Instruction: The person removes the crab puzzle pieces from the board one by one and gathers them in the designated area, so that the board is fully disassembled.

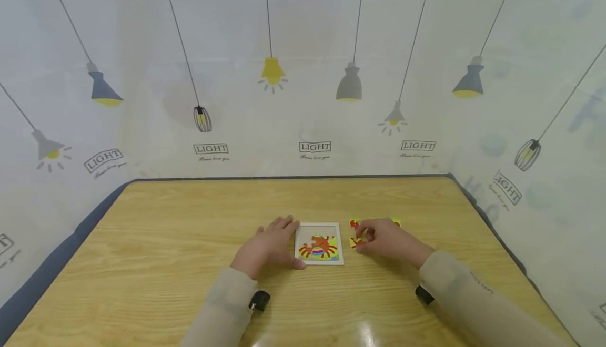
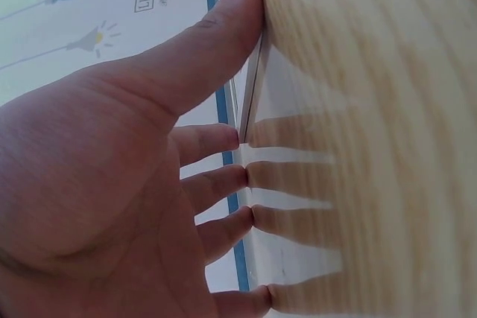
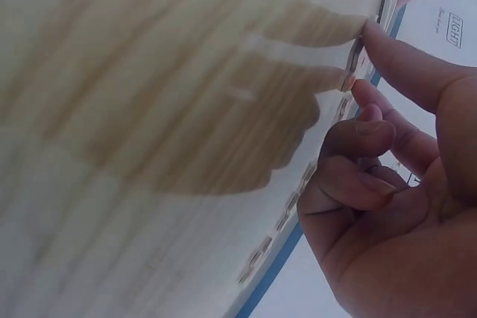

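A white-rimmed puzzle tray (image 1: 341, 244) lies flat on the table, with red, yellow and rainbow-coloured puzzle pieces (image 1: 324, 247) covering its lower part. The upper part shows its pale base. At its left side rests my left hand (image 1: 270, 244), fingers spread. The left wrist view has the left thumb (image 2: 223, 27) against the tray's edge and the fingertips down on the table. Right of the tray, my right hand (image 1: 390, 239) pinches a yellow-and-red puzzle piece (image 1: 355, 242) between thumb and index finger, at table level. Its other fingers curl inward in the right wrist view.
Another loose puzzle piece (image 1: 353, 224) lies just above the pinched one, and more (image 1: 396, 222) show behind the right hand, partly covered. The wooden table (image 1: 189, 221) meets a pale lamp-printed wall covering (image 1: 312, 110) at the back and sides.
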Demonstrator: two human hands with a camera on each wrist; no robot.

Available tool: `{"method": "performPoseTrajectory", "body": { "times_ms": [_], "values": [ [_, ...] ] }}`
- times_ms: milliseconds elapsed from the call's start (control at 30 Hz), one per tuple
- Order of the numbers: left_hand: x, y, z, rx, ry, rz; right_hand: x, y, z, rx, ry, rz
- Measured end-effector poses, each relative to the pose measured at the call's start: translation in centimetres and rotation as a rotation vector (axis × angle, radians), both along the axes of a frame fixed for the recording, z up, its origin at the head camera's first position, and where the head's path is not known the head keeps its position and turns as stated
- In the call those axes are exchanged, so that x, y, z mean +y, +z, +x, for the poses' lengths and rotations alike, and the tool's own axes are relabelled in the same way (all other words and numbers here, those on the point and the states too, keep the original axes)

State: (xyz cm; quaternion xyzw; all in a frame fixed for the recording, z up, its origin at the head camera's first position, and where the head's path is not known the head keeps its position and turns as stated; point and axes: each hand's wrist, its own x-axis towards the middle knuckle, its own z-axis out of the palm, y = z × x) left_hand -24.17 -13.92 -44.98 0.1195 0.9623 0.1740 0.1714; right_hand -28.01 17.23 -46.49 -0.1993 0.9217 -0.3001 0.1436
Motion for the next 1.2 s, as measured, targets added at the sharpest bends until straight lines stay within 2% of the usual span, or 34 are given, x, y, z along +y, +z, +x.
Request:
{"method": "performPoseTrajectory", "body": {
  "times_ms": [200, 333, 533, 667, 833, 1000, 1200],
  "values": [
    [0.1, 0.1, 0.0, -0.005, 0.001, 0.006, 0.6, 0.0, -0.1, 0.02, -0.006, 0.02],
    [0.0, 0.0, -0.2, -0.009, -0.001, 0.005, 0.3, 0.7, -0.1, 0.0, -0.026, -0.007],
    [-0.1, 0.0, -0.4, -0.009, -0.003, -0.006, -2.7, 2.6, 0.4, -0.006, -0.012, -0.109],
    [0.0, 0.0, -0.4, -0.014, -0.002, -0.009, -5.6, 2.5, 1.2, -0.106, -0.019, -0.198],
    [0.0, 0.1, -0.2, -0.018, -0.001, -0.008, -8.0, 1.1, 1.8, -0.206, -0.033, -0.221],
    [-0.1, 0.2, -0.1, -0.012, -0.018, -0.015, -8.8, 0.3, 1.8, -0.268, -0.081, -0.217],
    [0.0, 0.2, -0.2, -0.026, -0.039, -0.018, -8.9, 0.5, 1.3, -0.324, -0.084, -0.2]
  ]
}}
